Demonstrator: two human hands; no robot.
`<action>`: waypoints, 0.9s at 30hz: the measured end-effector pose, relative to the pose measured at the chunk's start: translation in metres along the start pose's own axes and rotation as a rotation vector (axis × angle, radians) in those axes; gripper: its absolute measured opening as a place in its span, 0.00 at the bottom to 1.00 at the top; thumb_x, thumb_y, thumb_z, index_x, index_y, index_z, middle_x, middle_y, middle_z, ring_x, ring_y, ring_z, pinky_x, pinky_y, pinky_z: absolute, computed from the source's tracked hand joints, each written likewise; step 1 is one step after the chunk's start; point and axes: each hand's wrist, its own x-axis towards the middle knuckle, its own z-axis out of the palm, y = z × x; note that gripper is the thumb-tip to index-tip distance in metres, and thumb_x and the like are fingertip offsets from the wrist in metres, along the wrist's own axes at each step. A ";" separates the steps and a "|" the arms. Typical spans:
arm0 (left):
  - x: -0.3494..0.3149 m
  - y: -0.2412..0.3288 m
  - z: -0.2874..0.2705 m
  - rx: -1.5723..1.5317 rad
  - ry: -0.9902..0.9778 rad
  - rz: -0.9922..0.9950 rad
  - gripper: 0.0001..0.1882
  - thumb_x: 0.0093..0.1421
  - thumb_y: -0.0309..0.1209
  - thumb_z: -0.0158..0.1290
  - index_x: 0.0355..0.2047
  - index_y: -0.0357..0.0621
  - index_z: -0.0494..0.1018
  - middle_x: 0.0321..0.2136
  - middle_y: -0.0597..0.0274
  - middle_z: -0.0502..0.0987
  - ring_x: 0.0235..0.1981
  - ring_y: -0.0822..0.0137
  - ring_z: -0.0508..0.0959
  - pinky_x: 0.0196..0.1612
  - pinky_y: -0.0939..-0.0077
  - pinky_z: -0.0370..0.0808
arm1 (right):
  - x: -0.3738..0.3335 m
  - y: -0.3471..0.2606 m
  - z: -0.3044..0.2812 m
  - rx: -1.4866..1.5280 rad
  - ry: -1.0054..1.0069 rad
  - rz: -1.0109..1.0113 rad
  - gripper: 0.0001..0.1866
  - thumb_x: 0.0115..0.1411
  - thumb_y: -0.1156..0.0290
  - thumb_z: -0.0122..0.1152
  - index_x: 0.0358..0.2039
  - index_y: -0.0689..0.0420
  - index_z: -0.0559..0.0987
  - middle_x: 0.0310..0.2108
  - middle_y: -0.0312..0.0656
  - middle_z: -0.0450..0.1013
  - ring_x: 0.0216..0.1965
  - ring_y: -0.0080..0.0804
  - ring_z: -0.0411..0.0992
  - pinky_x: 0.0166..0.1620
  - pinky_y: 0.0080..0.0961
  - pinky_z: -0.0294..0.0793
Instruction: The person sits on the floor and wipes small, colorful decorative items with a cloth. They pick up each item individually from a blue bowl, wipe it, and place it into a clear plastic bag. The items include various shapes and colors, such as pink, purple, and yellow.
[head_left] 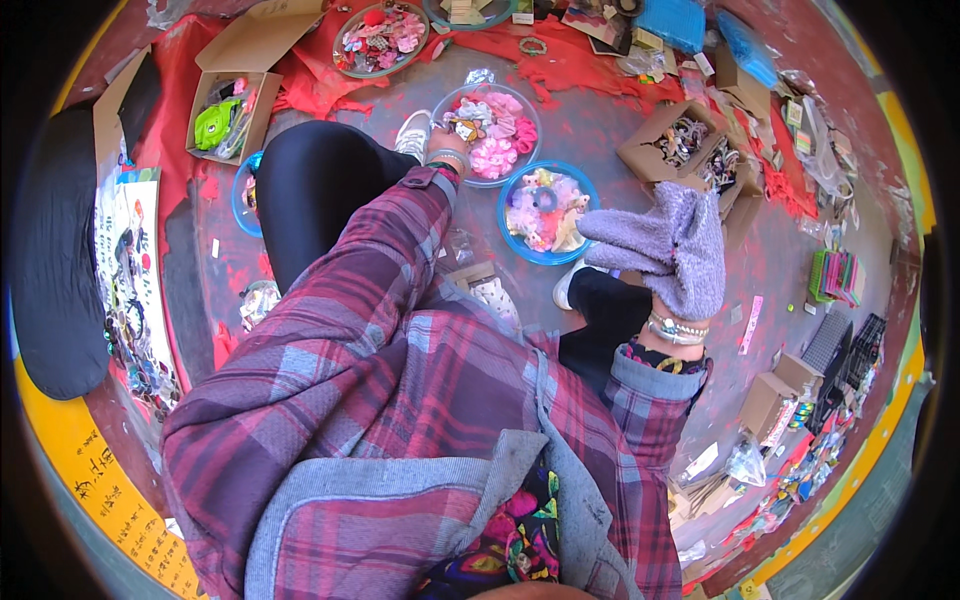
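Left hand (449, 145) grasping brown trinket (466, 130); right hand (690, 275) inside lavender cloth (640, 240), can't tell grip; dark floor (605, 115), red sheeting (590, 72).

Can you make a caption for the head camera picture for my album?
Left hand at a clear bowl of pink, fluffy things, while fuzzy lilac cloth hides the right hand.

- Left hand (452, 142) over a clear basin (538, 128) of pink scrunchies (495, 156), far side.
- Right hand (672, 314) mostly hidden by a lilac-grey cloth (692, 245).
- Blue basin (548, 259) of fluffy trinkets (540, 234) between them.
- Opened cardboard box (258, 42) far left.
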 end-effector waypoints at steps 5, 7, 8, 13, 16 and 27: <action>0.056 -0.036 0.034 0.222 -0.113 0.059 0.12 0.47 0.29 0.51 0.33 0.38 0.73 0.34 0.46 0.74 0.38 0.52 0.74 0.40 0.66 0.71 | 0.009 0.001 0.000 0.057 0.063 0.037 0.32 0.51 0.61 0.55 0.52 0.65 0.59 0.44 0.59 0.64 0.38 0.67 0.67 0.31 0.54 0.74; 0.040 -0.011 0.031 0.340 -0.201 0.020 0.19 0.48 0.42 0.50 0.33 0.40 0.74 0.39 0.50 0.73 0.42 0.56 0.72 0.46 0.69 0.68 | 0.008 0.007 -0.004 0.032 0.045 -0.020 0.31 0.50 0.61 0.56 0.51 0.65 0.60 0.44 0.59 0.65 0.38 0.66 0.68 0.31 0.53 0.75; 0.040 -0.010 0.031 0.359 -0.206 0.011 0.19 0.48 0.42 0.50 0.33 0.40 0.74 0.39 0.51 0.73 0.42 0.57 0.72 0.46 0.69 0.67 | 0.010 0.007 -0.004 0.025 0.030 -0.026 0.31 0.50 0.61 0.56 0.51 0.65 0.61 0.43 0.59 0.65 0.38 0.66 0.68 0.31 0.53 0.75; 0.023 0.010 0.021 0.591 -0.215 0.292 0.17 0.49 0.38 0.50 0.36 0.41 0.74 0.36 0.53 0.75 0.38 0.58 0.75 0.44 0.71 0.69 | 0.008 0.004 0.000 -0.017 0.088 0.040 0.30 0.50 0.58 0.56 0.49 0.65 0.63 0.39 0.60 0.67 0.36 0.63 0.69 0.32 0.50 0.76; 0.007 0.013 0.019 -0.097 -0.119 0.021 0.13 0.48 0.30 0.53 0.34 0.38 0.73 0.31 0.53 0.76 0.32 0.61 0.76 0.36 0.72 0.72 | 0.006 0.005 0.000 -0.053 0.078 0.003 0.29 0.52 0.57 0.54 0.48 0.65 0.64 0.38 0.62 0.68 0.36 0.60 0.70 0.31 0.48 0.76; -0.027 0.072 -0.020 -1.148 -0.467 -0.140 0.15 0.53 0.20 0.44 0.43 0.34 0.62 0.35 0.50 0.71 0.33 0.57 0.75 0.32 0.70 0.75 | 0.003 0.002 -0.014 0.060 -0.019 0.077 0.31 0.46 0.67 0.56 0.51 0.65 0.60 0.45 0.56 0.64 0.46 0.46 0.64 0.48 0.36 0.64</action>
